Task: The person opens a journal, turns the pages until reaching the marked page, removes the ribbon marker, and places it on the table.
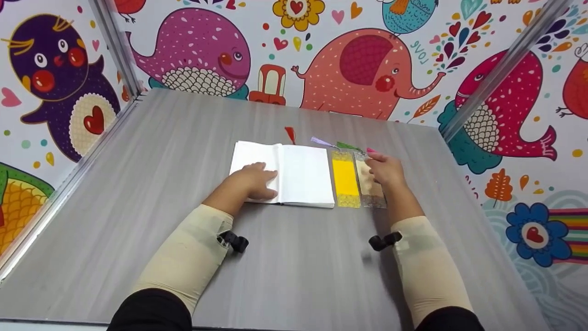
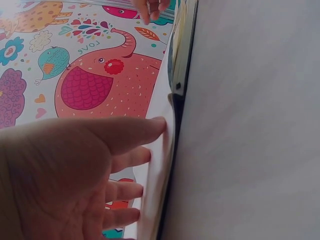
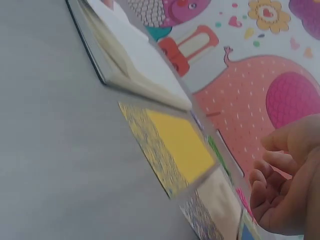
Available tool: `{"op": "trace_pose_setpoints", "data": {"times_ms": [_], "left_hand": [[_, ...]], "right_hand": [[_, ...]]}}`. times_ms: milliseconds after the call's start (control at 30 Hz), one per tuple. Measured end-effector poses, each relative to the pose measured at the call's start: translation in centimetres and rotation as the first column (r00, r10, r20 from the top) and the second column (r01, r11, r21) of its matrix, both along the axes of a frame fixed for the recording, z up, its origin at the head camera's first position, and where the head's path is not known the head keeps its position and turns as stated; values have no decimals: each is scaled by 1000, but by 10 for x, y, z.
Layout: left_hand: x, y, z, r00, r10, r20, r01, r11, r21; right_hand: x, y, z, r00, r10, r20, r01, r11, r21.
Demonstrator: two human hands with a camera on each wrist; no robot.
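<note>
Nearest me, cream sleeves [image 1: 193, 257] lead to both hands. I see my left hand [image 1: 252, 180] lying flat, fingers straight, on the open book [image 1: 301, 174]. My right hand [image 1: 385, 169] rests loosely curled over the beige bookmark [image 1: 367, 184], beside the yellow bookmark [image 1: 345, 180].

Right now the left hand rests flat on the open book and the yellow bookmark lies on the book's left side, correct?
Not quite. The left hand does rest on the open book, but the yellow bookmark lies on the book's right side, as the head view shows.
</note>
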State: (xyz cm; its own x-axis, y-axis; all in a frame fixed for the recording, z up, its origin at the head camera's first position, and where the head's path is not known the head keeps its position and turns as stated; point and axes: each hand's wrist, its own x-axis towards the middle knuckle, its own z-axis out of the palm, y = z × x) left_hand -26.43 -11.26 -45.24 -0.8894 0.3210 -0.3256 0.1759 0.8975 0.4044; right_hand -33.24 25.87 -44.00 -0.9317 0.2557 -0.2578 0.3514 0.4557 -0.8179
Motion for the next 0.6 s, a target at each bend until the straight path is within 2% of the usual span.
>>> {"op": "trace_pose_setpoints", "data": {"times_ms": [233, 500, 600], "left_hand": [[1, 0, 1, 1000, 9, 2, -9, 1000, -5], [2, 2, 4, 1000, 6, 2, -6, 1000, -2], [2, 2, 4, 1000, 8, 5, -8, 1000, -7]], "right_hand": [[7, -39, 6, 999, 32, -4, -32, 998, -54], [17, -65, 3, 980, 186, -69, -191, 979, -65], [19, -70, 1, 957, 264, -119, -268, 963, -22]]}}
